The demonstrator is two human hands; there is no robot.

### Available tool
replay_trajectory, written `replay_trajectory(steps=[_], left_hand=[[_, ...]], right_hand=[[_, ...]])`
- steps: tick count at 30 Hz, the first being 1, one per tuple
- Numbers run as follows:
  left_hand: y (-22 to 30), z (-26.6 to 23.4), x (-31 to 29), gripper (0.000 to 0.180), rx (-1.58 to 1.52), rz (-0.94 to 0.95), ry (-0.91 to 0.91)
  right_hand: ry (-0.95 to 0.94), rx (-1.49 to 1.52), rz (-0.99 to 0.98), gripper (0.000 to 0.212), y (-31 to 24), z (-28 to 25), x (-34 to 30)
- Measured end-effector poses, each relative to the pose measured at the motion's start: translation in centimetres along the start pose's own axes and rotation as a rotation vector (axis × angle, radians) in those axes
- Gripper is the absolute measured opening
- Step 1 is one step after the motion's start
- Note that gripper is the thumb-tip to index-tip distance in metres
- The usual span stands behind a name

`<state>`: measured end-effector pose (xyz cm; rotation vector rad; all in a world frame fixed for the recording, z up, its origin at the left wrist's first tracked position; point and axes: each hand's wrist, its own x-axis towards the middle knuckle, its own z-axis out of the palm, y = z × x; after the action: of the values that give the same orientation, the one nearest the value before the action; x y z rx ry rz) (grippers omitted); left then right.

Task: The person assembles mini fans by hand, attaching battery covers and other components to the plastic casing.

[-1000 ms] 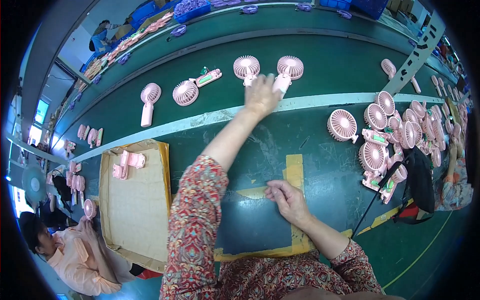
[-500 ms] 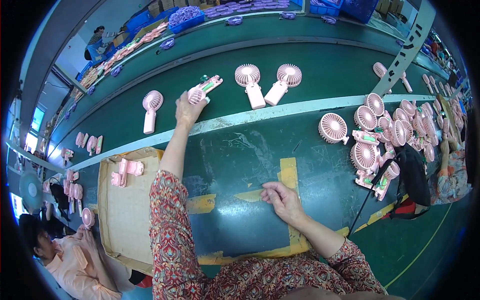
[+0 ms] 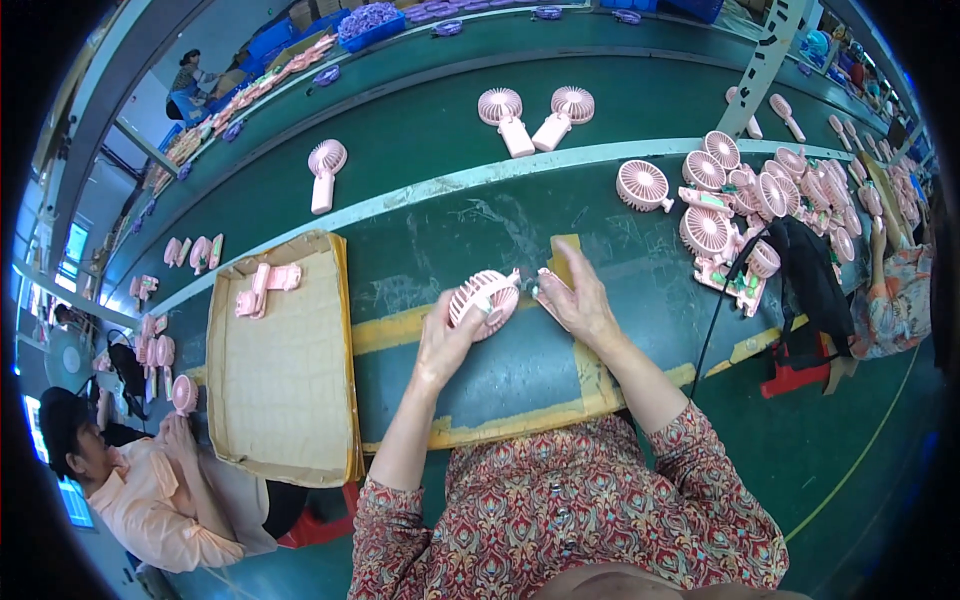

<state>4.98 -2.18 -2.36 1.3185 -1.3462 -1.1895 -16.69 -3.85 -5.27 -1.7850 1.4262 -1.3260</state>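
Observation:
My left hand (image 3: pixel 447 338) grips a pink handheld fan (image 3: pixel 484 297) by its round head, just above the green work table (image 3: pixel 470 230). My right hand (image 3: pixel 576 298) meets it from the right and holds the fan's handle end between the fingers. Both hands are over a yellow-taped rectangle (image 3: pixel 590 370) on the table, close to my body. The part of the fan under my fingers is hidden.
A flat cardboard tray (image 3: pixel 280 370) with pink parts (image 3: pixel 266 285) lies to my left. A heap of pink fans (image 3: pixel 760 195) sits at the right. Three more fans (image 3: pixel 503 112) stand on the far belt. A person in a peach shirt (image 3: pixel 150 490) sits at lower left.
My left hand has come back from the far belt with a pink fan to the taped area. My right hand has risen to take hold of it.

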Motion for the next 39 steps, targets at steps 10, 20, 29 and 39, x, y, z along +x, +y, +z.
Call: replay_trajectory(steps=[10,20,29,39], left_hand=[[-1.6,-1.3,-3.4,0.043,-0.201,-0.062,-0.067],[-1.5,-2.0,-3.5,0.044,-0.621,-0.048,-0.045],[0.0,-2.4,-4.5,0.042,-0.773,-0.065,-0.03],[0.6,-4.0,-4.3,0.041,-0.755,-0.013,0.101]], right_hand=[[-0.285,-0.245,0.037,0.054,-3.8,-1.6,-2.6],[-0.503,-0.064,0.311,0.06,-5.1,-1.0,-4.0],[-0.628,-0.042,0.199,0.071,-6.6,0.1,-5.1],[-0.644,-0.117,0.458,0.046,-8.8,0.8,-3.9]])
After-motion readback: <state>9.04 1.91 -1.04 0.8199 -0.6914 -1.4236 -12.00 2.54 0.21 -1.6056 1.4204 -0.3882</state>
